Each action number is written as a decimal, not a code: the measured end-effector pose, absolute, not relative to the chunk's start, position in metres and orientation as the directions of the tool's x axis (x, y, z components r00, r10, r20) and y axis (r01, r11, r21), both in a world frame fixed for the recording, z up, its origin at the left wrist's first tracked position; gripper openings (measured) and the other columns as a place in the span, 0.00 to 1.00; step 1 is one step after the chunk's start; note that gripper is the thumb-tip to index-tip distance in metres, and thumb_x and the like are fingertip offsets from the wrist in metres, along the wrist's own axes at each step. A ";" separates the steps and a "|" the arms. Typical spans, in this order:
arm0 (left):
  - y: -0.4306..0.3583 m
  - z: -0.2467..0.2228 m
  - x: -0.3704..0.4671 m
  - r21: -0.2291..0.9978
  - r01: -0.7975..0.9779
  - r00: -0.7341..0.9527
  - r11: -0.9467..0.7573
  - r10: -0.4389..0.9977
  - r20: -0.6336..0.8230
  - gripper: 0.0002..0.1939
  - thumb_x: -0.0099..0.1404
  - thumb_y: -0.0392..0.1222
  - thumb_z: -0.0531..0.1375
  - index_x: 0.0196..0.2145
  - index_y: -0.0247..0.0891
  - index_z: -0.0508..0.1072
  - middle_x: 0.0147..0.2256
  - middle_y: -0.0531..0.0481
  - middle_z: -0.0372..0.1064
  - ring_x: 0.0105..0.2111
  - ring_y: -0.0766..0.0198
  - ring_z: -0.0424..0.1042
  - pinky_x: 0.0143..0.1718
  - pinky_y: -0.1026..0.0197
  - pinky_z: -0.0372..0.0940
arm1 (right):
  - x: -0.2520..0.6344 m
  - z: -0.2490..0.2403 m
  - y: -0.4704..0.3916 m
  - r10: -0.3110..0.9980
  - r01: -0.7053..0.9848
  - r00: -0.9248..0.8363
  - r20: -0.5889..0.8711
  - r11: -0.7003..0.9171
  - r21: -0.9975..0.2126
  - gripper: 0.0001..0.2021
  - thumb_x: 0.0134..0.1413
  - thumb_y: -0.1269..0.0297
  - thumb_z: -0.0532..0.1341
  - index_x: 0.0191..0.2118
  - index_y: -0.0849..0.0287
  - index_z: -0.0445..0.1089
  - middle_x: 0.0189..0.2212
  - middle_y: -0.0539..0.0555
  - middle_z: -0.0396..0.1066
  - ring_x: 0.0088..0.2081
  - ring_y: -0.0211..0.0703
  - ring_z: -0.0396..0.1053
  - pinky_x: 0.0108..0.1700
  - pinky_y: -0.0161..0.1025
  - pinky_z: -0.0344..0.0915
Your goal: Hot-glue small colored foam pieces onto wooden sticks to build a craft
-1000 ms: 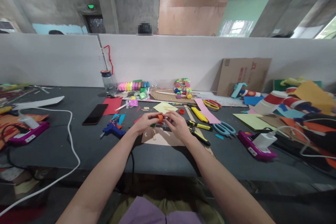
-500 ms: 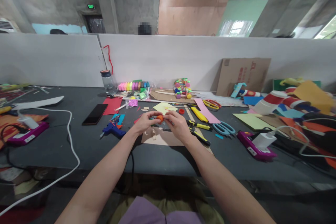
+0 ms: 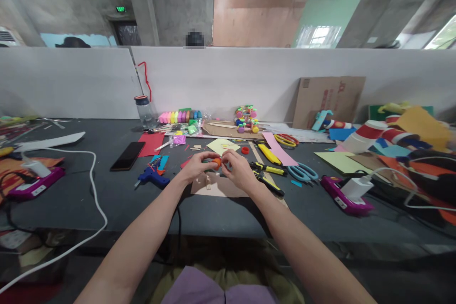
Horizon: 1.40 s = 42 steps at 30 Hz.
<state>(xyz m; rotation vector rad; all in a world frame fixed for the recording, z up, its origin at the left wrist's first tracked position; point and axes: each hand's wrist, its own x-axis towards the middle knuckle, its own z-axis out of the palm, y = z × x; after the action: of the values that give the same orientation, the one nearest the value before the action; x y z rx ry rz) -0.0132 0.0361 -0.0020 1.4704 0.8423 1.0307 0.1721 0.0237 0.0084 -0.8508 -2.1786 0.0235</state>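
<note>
An orange piece [image 3: 216, 163], small and rounded, is pinched in the fingers of my left hand [image 3: 199, 166]. Just to its right is my right hand [image 3: 237, 168], thumb and fingertips drawn together close to the piece; whether they hold something small I cannot make out. Both hands are above a beige cardboard sheet [image 3: 224, 188], on which a few short wooden sticks [image 3: 208, 182] lie. A red ring [image 3: 245, 150] sits behind my right hand, and a pale yellow paper [image 3: 223, 146] lies behind both hands.
A blue glue gun [image 3: 155, 178] and a phone [image 3: 127, 156] lie to the left. Yellow-black pliers [image 3: 269, 169], blue-handled scissors [image 3: 302, 172] and a yellow cutter [image 3: 269, 154] are on the right. Further back stand a bottle [image 3: 144, 111], coloured clay [image 3: 180, 117] and a colourful model [image 3: 245, 118].
My right hand's fingertips have curled and drawn slightly away from the orange piece. My left hand keeps its hold. The whole view has shifted a little.
</note>
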 end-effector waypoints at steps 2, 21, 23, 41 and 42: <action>0.035 -0.001 -0.013 0.990 -0.045 0.346 -0.134 0.928 0.142 0.21 0.50 0.44 0.67 0.43 0.35 0.74 0.41 0.45 0.72 0.33 0.63 0.72 0.35 0.63 0.65 | 0.172 0.010 0.022 0.599 0.542 -0.472 0.647 0.776 -0.322 0.03 0.53 0.73 0.56 0.31 0.58 0.62 0.36 0.55 0.66 0.35 0.42 0.64 0.37 0.38 0.62; 0.031 0.007 -0.010 0.947 0.076 0.255 -0.311 0.924 0.283 0.20 0.52 0.43 0.64 0.44 0.36 0.72 0.43 0.44 0.71 0.36 0.62 0.70 0.33 0.63 0.65 | 0.174 -0.001 0.033 0.784 0.431 -0.245 0.571 0.615 -0.660 0.09 0.57 0.60 0.56 0.39 0.58 0.70 0.35 0.54 0.72 0.33 0.41 0.68 0.32 0.36 0.64; 0.032 0.006 -0.010 0.918 0.124 0.251 -0.376 0.907 0.337 0.20 0.53 0.42 0.63 0.44 0.36 0.71 0.42 0.44 0.71 0.37 0.62 0.71 0.34 0.63 0.65 | 0.173 0.001 0.031 0.777 0.412 -0.278 0.565 0.628 -0.660 0.10 0.55 0.59 0.59 0.40 0.58 0.70 0.35 0.54 0.72 0.32 0.40 0.68 0.30 0.36 0.64; 0.030 0.005 -0.005 0.985 -0.169 0.262 -0.041 0.961 0.085 0.24 0.49 0.53 0.67 0.39 0.34 0.74 0.29 0.48 0.72 0.25 0.68 0.69 0.20 0.69 0.51 | 0.172 0.006 0.020 0.663 0.609 -0.425 0.616 0.713 -0.347 0.10 0.58 0.67 0.57 0.45 0.58 0.63 0.37 0.56 0.68 0.33 0.42 0.66 0.37 0.39 0.63; 0.030 0.004 -0.005 0.984 -0.172 0.262 -0.036 0.962 0.081 0.24 0.49 0.53 0.67 0.38 0.34 0.74 0.30 0.47 0.72 0.25 0.68 0.68 0.20 0.69 0.51 | 0.171 0.006 0.020 0.661 0.610 -0.427 0.617 0.714 -0.343 0.09 0.58 0.67 0.57 0.45 0.58 0.63 0.37 0.56 0.68 0.33 0.42 0.66 0.37 0.39 0.62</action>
<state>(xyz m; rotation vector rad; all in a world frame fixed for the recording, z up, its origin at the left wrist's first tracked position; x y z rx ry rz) -0.0047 0.0299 0.0044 1.2450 0.8607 1.1233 0.1714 0.0199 0.0061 -0.9613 -2.1553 0.0860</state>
